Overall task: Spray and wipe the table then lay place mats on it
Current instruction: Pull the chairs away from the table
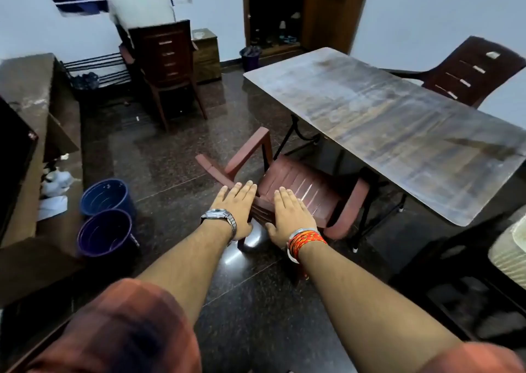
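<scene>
Table [398, 122] bare – left hand [236, 201], right hand [287, 210] flat, fingers spread, on chair [307, 190] back.

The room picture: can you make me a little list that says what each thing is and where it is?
left hand: flat, palm down, on the chair's backrest top
right hand: flat beside it on the same backrest
red chair: partly tucked under the table
table: bare top, streaky, no mats on it
two blue buckets: on the floor, left side
dark chair: at the table's far side
other person: far back, seated, back turned
spray bottle and cloth: not seen
</scene>
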{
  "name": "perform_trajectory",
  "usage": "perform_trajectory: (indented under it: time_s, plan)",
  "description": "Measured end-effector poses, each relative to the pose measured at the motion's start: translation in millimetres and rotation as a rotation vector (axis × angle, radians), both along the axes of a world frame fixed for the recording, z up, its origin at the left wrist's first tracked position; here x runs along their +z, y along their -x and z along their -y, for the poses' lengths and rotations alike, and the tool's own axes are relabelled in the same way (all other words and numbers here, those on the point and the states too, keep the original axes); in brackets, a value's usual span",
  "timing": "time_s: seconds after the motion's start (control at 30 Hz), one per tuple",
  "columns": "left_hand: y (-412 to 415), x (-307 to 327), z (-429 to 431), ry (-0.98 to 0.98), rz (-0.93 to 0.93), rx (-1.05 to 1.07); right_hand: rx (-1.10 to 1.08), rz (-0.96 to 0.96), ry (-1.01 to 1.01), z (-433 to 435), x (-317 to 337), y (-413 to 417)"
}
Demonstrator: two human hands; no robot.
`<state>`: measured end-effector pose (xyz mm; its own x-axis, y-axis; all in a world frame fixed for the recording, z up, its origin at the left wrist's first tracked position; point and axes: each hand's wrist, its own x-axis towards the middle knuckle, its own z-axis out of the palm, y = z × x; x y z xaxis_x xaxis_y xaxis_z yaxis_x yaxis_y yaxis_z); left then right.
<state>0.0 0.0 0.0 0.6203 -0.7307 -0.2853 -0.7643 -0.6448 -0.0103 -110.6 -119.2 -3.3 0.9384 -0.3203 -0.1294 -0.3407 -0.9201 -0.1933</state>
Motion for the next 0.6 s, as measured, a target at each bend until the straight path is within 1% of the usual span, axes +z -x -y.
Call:
perform_trajectory:
  time_s: [0.03,0.13,0.27,0.33,0.43,0.53,0.6]
  plan:
    - [-11,-3,1,0.003,0.022,-0.04,-0.037,-0.018,0.0,-2,-2,-7]
    - [-36,-11,4,0.019,0.01,-0.104,-0.119,-0.03,-0.025,-1,-5,-22]
    - [-70,-14,7,0.087,0.016,-0.332,-0.254,-0.103,-0.07,-15,-7,-51]
    - [-93,-13,9,0.069,0.013,-0.435,-0.33,-0.15,-0.063,-26,-7,-67]
    - [-119,-13,11,0.047,-0.005,-0.519,-0.459,-0.229,-0.005,-34,-1,-84]
    - [-137,-20,15,0.005,0.051,-0.597,-0.543,-0.275,0.005,-35,-1,-93]
    - [-146,-25,22,-0.038,0.085,-0.638,-0.547,-0.291,0.02,-34,-2,-96]
